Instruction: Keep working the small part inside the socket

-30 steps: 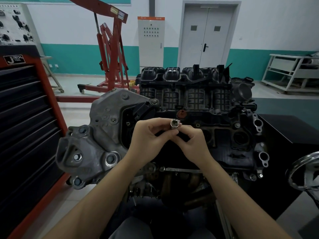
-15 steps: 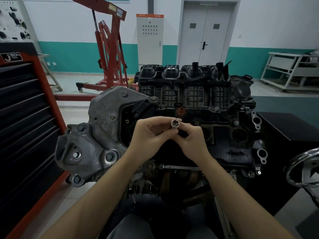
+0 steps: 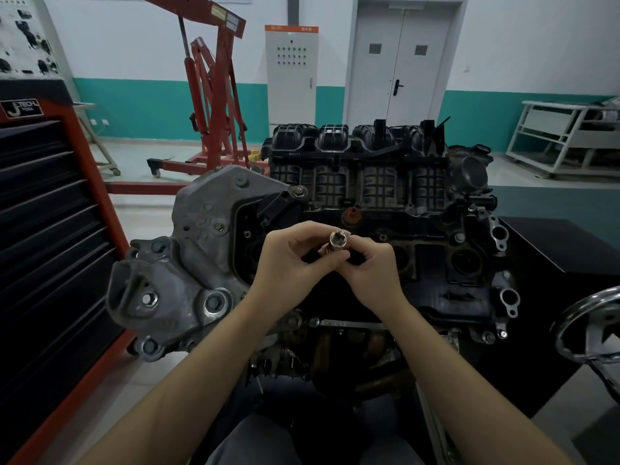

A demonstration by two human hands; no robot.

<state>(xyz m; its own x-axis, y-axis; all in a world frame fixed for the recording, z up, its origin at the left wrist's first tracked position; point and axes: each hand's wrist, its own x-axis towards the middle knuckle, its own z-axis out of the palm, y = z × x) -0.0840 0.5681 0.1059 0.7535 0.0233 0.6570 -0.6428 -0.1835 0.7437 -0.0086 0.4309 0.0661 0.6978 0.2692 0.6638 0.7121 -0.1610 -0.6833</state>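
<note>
left hand: the left hand [image 3: 288, 260] has its fingers curled round the lower part of a small metal socket [image 3: 336, 240], thumb and forefinger pinching it from the left.
right hand: the right hand [image 3: 372, 273] meets it from the right, fingertips pinched on the same socket just below its rim.
socket: held between both hands, raised in front of the engine, its open hexagonal mouth tilted up toward the camera; a copper-coloured piece shows just under it, too hidden to name.
engine: the engine [image 3: 369, 203] sits directly behind the hands, with a black ribbed intake manifold [image 3: 355, 156] on top and a grey cast cover [image 3: 188, 256] at its left end.
orange cap: a small orange cap [image 3: 351, 214] stands on the engine just above the socket, apart from it.
left side: a red and black tool cabinet [image 3: 50, 229].
background: a red engine hoist [image 3: 214, 95], a grey electrical cabinet [image 3: 291, 75], a double door [image 3: 402, 62].
</note>
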